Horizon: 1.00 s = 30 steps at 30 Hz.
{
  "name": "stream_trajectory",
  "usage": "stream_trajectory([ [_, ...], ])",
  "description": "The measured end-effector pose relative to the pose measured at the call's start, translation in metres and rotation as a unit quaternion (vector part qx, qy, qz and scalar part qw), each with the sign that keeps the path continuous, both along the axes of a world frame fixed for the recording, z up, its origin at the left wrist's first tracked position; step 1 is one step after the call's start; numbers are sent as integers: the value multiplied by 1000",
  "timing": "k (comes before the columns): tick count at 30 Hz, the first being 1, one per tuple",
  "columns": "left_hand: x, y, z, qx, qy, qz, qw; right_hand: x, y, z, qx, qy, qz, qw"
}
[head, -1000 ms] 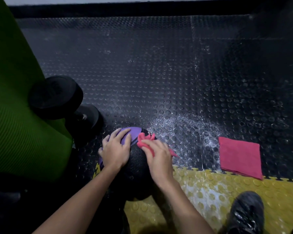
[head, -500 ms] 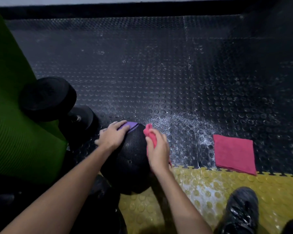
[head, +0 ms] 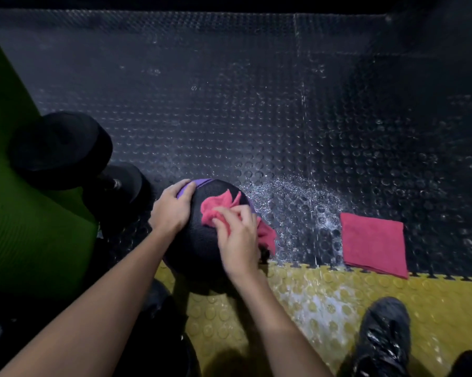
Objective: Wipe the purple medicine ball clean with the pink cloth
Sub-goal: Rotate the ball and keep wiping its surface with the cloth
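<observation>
Right hand (head: 239, 235), pinching the bunched pink cloth (head: 215, 209), has shifted atop the purple medicine ball (head: 202, 240) on the floor (head: 256, 104); left hand (head: 172, 210) clasps its side. Wiping underway; next, probably turn unwiped faces up.

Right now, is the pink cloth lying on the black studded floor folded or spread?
Folded: the pink cloth lies as a neat flat rectangle with layered edges showing along its near side.

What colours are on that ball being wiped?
Mostly black with purple bands: the medicine ball shows best in the head view, the only one here.
</observation>
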State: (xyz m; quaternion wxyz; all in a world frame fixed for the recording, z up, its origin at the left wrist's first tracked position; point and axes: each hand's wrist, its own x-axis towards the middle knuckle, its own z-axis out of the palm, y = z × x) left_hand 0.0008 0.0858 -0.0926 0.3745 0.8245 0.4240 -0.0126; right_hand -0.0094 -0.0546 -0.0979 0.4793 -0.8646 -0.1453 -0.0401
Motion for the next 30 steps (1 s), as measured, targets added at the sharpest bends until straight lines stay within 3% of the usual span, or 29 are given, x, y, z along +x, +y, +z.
stream_trajectory([
  [8,8,-5,-10,-38,-3,155,987,89,15,11,-59,166,-23,984],
  [10,11,-2,-11,-41,4,166,985,72,15,8,-66,110,-22,992],
  [12,13,3,-11,-49,7,170,984,34,7,1,-5,38,-18,999],
  [14,14,5,-11,-55,-2,169,984,8,-11,-15,50,33,-20,998],
  [16,19,5,-9,-63,1,154,986,19,-19,-23,73,101,-74,989],
  [19,24,5,0,-150,5,112,982,53,-15,-19,54,198,-182,962],
  [21,22,5,6,-197,18,83,977,50,-6,-9,28,152,-174,973],
  [24,19,7,5,-203,18,67,977,8,6,3,-3,-6,-46,999],
  [27,15,10,4,-207,11,69,976,-8,4,-4,-50,-101,74,991],
  [28,14,10,6,-217,6,72,974,0,-1,-8,-40,-98,71,992],
  [30,10,12,6,-229,7,85,970,20,-13,-14,16,4,-17,1000],
])
